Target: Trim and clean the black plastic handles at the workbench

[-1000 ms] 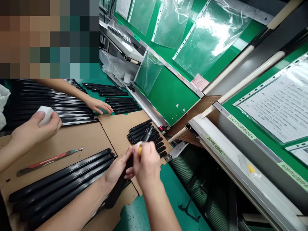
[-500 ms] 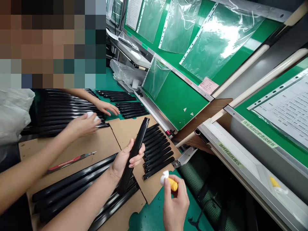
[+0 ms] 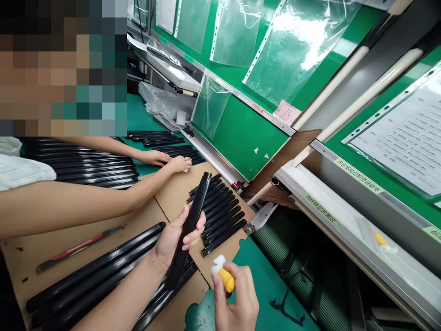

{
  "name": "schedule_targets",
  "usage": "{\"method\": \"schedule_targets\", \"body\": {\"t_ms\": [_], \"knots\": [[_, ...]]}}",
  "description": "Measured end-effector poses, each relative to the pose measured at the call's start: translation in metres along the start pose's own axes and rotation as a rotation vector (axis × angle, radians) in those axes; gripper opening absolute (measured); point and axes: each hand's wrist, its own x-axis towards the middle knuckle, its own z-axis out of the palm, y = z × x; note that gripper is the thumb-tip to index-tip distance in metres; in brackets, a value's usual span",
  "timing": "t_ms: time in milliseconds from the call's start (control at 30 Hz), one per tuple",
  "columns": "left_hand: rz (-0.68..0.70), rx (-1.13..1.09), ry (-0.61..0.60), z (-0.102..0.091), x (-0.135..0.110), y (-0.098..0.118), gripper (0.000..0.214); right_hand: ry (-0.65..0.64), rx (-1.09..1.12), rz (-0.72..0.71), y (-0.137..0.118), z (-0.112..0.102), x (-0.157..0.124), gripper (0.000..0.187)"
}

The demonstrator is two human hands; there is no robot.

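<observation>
My left hand [image 3: 175,236] is closed around a long, glossy black tapered bar [image 3: 195,207], tilted with its upper end pointing away from me. Between the thumb and fingers of my right hand [image 3: 239,296] is a small yellow cylinder [image 3: 227,279] with white cloth [image 3: 218,264] bunched at its tip. The cloth is apart from the bar. Longer black bars [image 3: 103,266] lie on the cardboard [image 3: 188,181] under my left forearm. Beyond my hands is a row of shorter black bars [image 3: 223,220].
A co-worker's two hands [image 3: 179,164] reach in from the left, one with something white. A red-handled blade-like tool [image 3: 77,248] lies on the cardboard. Many black bars [image 3: 86,161] cover the far left. At right runs a metal shelf [image 3: 344,211] holding another yellow piece [image 3: 381,239].
My right hand has come left, nearer the bar, with the yellow cylinder. My left hand keeps its hold. The co-worker's nearer hand has moved away and to the right, beside the other hand.
</observation>
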Motion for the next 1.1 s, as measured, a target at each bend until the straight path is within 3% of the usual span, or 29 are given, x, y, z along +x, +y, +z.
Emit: {"method": "schedule_targets", "body": {"t_ms": [167, 333, 567, 633, 767, 833, 900, 1000, 1100], "knots": [[-0.13, 0.059, -0.002, 0.018, -0.014, -0.024, 0.05, 0.035, -0.046, -0.164, -0.025, -0.005, 0.025, 0.016], [-0.193, 0.093, 0.208, 0.033, -0.035, -0.049, 0.048, -0.025, -0.087, -0.263, -0.029, -0.005, 0.043, 0.02], [-0.297, 0.179, 0.086, 0.057, -0.055, -0.058, 0.044, 0.135, -0.111, -0.283, -0.029, -0.031, 0.112, 0.025], [-0.276, 0.166, 0.124, 0.059, -0.055, -0.057, 0.044, 0.107, -0.105, -0.28, -0.031, -0.033, 0.104, 0.025], [-0.256, 0.156, 0.257, 0.053, -0.055, -0.058, 0.048, 0.015, -0.073, -0.252, -0.037, -0.024, 0.061, 0.025], [-0.271, 0.174, 0.231, 0.054, -0.057, -0.059, 0.047, 0.038, -0.079, -0.244, -0.034, -0.022, 0.063, 0.025], [-0.275, 0.187, 0.14, 0.059, -0.061, -0.06, 0.044, 0.094, -0.104, -0.252, -0.026, -0.028, 0.089, 0.025], [-0.291, 0.206, -0.009, 0.069, -0.063, -0.059, 0.049, 0.214, -0.088, -0.215, -0.011, -0.054, 0.14, 0.026], [-0.29, 0.178, -0.044, 0.072, -0.057, -0.053, 0.052, 0.347, -0.043, -0.092, -0.004, -0.078, 0.155, 0.022]]}}
